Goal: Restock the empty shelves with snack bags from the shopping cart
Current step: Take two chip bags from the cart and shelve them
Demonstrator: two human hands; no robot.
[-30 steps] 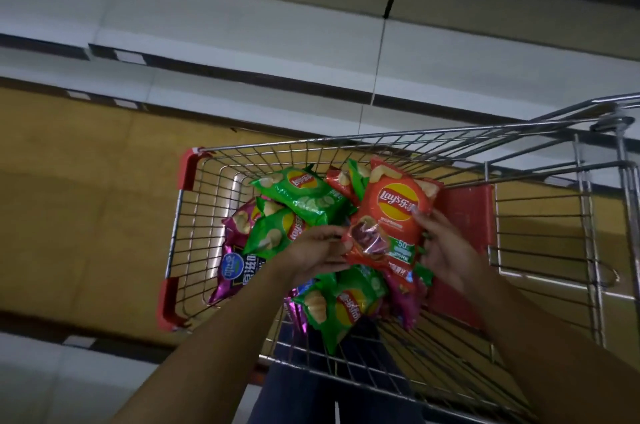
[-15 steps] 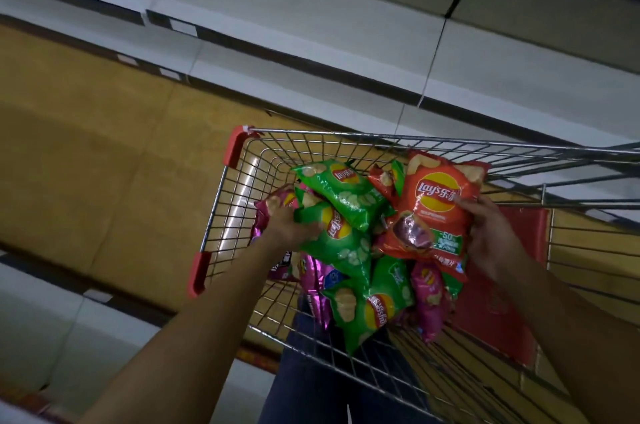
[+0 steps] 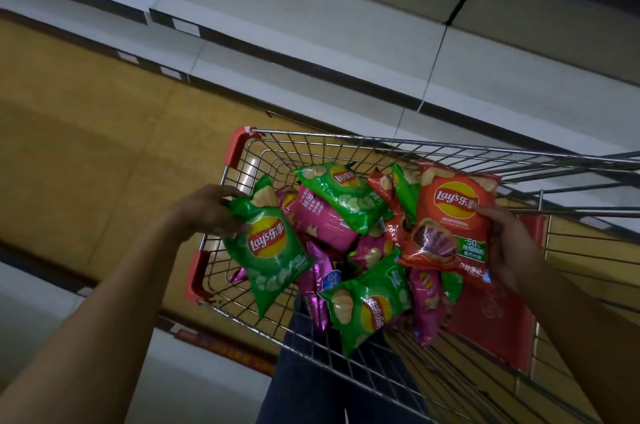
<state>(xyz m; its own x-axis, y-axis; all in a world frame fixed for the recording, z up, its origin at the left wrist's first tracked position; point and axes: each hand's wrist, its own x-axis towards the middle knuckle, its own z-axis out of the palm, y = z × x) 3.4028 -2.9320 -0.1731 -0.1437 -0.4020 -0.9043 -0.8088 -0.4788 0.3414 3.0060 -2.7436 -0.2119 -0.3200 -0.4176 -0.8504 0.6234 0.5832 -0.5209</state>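
Note:
A wire shopping cart (image 3: 381,141) with red corner guards holds several Lay's snack bags in green, pink and red. My left hand (image 3: 204,212) grips a green bag (image 3: 268,247) by its top corner, lifted over the cart's left rim. My right hand (image 3: 512,247) holds a red bag (image 3: 453,219) upright over the cart's right side, fingers behind it and thumb on its front edge. Other green bags (image 3: 346,195) (image 3: 367,305) and a pink bag (image 3: 322,219) lie loose in the basket.
Bare white shelves (image 3: 311,25) with dark price rails run across the top of the view beyond the cart. A yellow floor (image 3: 86,146) lies to the left. A red child-seat flap (image 3: 491,319) stands at the cart's right. My legs show under the basket.
My left hand has taken a green bag and raised it toward the cart's left rim. The red bag stays in my right hand. The view has swung, shifting the cart right.

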